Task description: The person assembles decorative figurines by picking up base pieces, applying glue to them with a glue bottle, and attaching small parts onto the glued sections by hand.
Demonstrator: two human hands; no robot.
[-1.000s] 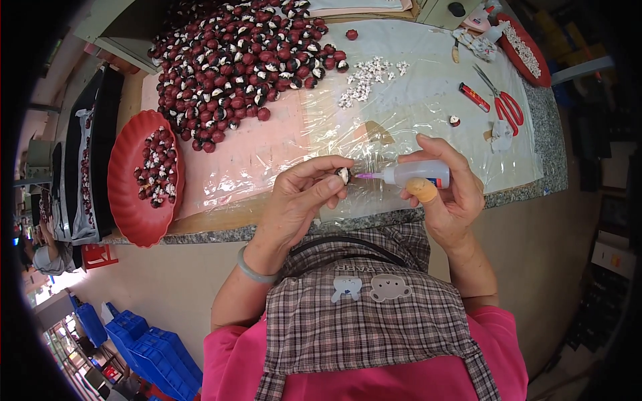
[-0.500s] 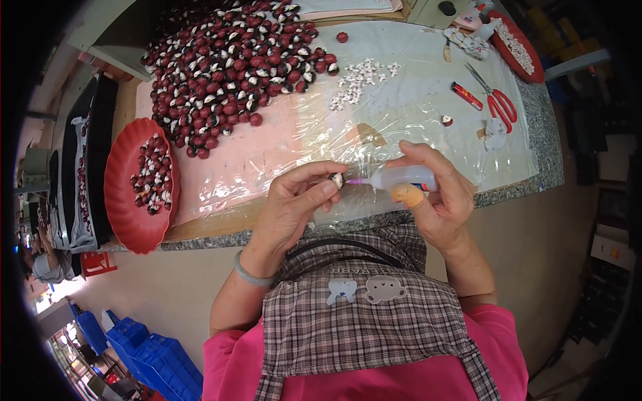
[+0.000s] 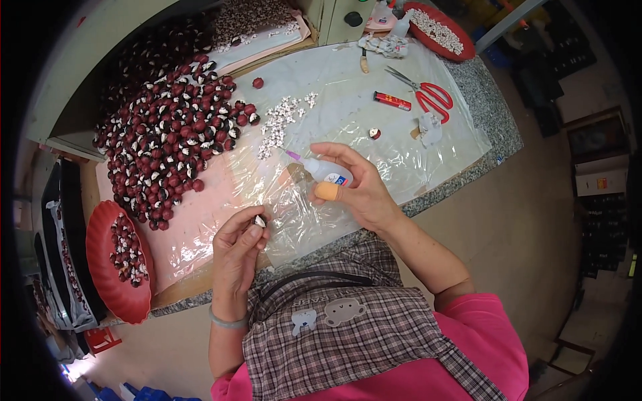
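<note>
while the clear plastic sheet (image 3: 374, 127) covers most of the counter (image 3: 498, 127), a big heap of dark red and white pieces (image 3: 167, 140) fills the ten o'clock side, and a red plate (image 3: 100, 267) with more of them sits at eight o'clock. red scissors (image 3: 428, 97) lie at one o'clock, with a scatter of small white bits (image 3: 277, 123) toward twelve.

the right hand (image 3: 361, 190) is curled round a small squeeze bottle (image 3: 328, 172), thumb and fingers wrapped on its body, an orange cap on the thumb tip; its thin nozzle points to ten o'clock, away from the other hand. the bottle looks light and soft-walled, so a grip on the middle would likely press liquid out; holding it low on the body seems steadier.

the left hand (image 3: 237, 250) is nearly closed, thumb and forefinger tips pinched on one small piece (image 3: 259, 220), which sits right at the fingertips (image 3: 249, 224) at seven o'clock from the bottle, well apart from the nozzle. the piece looks tiny, hard and smooth, probably easy to let slip, so a pinch across its sides suits it best.
</note>
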